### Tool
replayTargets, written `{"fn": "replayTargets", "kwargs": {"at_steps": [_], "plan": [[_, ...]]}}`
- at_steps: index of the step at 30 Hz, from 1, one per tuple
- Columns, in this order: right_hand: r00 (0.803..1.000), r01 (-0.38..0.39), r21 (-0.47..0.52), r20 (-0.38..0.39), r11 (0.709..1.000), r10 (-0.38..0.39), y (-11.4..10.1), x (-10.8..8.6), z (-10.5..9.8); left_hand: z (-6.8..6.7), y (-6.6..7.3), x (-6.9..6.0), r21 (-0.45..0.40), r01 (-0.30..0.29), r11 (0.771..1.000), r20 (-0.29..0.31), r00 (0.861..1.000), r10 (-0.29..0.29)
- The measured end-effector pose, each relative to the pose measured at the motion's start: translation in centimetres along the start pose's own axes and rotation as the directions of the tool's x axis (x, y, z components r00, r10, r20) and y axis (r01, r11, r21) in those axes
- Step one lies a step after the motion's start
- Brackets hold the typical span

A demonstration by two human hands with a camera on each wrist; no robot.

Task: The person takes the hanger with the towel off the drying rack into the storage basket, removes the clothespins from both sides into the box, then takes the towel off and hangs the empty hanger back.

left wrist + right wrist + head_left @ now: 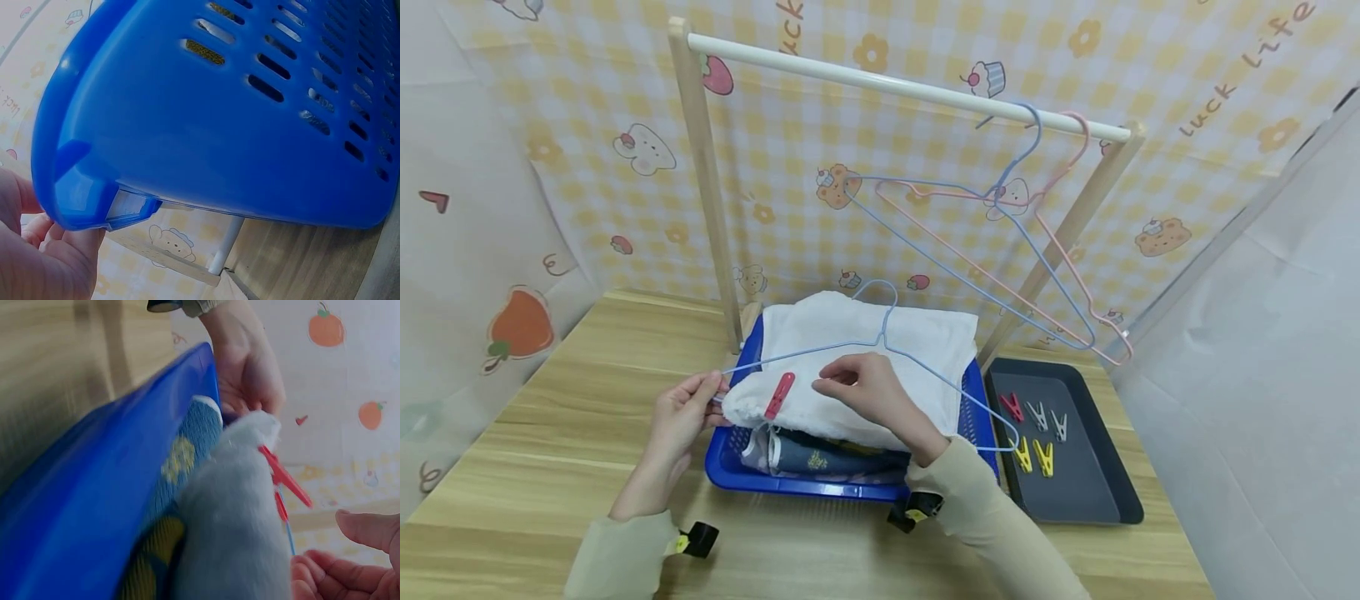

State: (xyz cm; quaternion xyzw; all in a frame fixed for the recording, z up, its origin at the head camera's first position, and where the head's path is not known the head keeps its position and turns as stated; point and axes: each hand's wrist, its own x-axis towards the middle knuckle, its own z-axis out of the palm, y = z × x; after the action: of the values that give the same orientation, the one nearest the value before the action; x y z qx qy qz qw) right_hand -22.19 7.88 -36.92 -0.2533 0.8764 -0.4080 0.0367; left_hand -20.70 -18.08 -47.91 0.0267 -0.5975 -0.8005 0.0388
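Note:
A blue wire hanger lies over a white towel heaped in a blue basket. My left hand pinches the hanger's left end beside the towel's edge. In the left wrist view, the basket wall hides most of what those fingers hold. A red clothespin is clipped on the towel's folded front edge near that end. Just right of the clothespin my right hand hovers above the towel, fingers loosely bent. The right wrist view shows its thumb and fingers apart, with nothing between them.
Behind the basket stands a wooden rack with a white bar. A blue hanger and a pink hanger hang at its right. A dark tray holds several clothespins. Dark patterned cloth lies under the towel.

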Motion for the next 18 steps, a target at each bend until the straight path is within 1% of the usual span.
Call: {"fn": "replayTargets", "kwargs": {"at_steps": [1, 2, 4, 6, 7, 8, 9, 12, 15, 18], "plan": [[1.0, -0.012, -0.001, 0.009, 1.0, 0.012, -0.2, 0.3, 0.4, -0.2, -0.2, 0.1, 0.003, -0.004, 1.0, 0.005, 1.0, 0.004], [0.999, -0.03, -0.004, 0.016, 1.0, 0.03, -0.3, 0.5, 0.8, -0.4, -0.5, 0.2, -0.024, -0.018, 1.0, 0.014, 1.0, 0.019], [0.997, -0.066, -0.006, 0.027, 0.998, 0.066, -0.6, 1.0, 1.5, 0.5, 0.7, -0.5, 0.04, 0.008, 0.999, -0.018, 1.0, -0.007], [0.995, -0.1, 0.001, 0.031, 0.995, 0.1, -0.8, 1.4, 2.1, 1.2, 1.5, -0.9, 0.045, 0.028, 0.999, -0.038, 0.999, -0.026], [0.993, -0.114, 0.003, 0.032, 0.993, 0.114, -0.8, 1.5, 2.4, 1.6, 2.1, -1.2, 0.061, 0.044, 0.997, -0.046, 0.998, -0.041], [0.991, -0.127, 0.006, 0.032, 0.992, 0.126, -0.9, 1.7, 2.7, 1.8, 2.5, -1.4, 0.054, 0.056, 0.997, -0.054, 0.997, -0.053], [0.991, -0.134, 0.013, 0.032, 0.991, 0.133, -0.9, 1.8, 2.9, 2.3, 3.2, -1.7, 0.08, 0.081, 0.993, -0.069, 0.995, -0.076], [0.986, -0.166, 0.033, 0.037, 0.986, 0.165, -1.0, 2.0, 3.3, 2.8, 4.1, -2.0, 0.065, 0.122, 0.99, -0.086, 0.989, -0.117], [0.983, -0.182, 0.051, 0.034, 0.982, 0.18, -1.1, 2.1, 3.5, 3.0, 4.4, -2.2, 0.071, 0.139, 0.988, -0.091, 0.987, -0.132], [0.987, -0.163, 0.068, 0.02, 0.984, 0.162, -1.0, 2.0, 3.7, 2.8, 4.3, -2.1, 0.071, 0.123, 0.99, -0.085, 0.989, -0.117]]}}
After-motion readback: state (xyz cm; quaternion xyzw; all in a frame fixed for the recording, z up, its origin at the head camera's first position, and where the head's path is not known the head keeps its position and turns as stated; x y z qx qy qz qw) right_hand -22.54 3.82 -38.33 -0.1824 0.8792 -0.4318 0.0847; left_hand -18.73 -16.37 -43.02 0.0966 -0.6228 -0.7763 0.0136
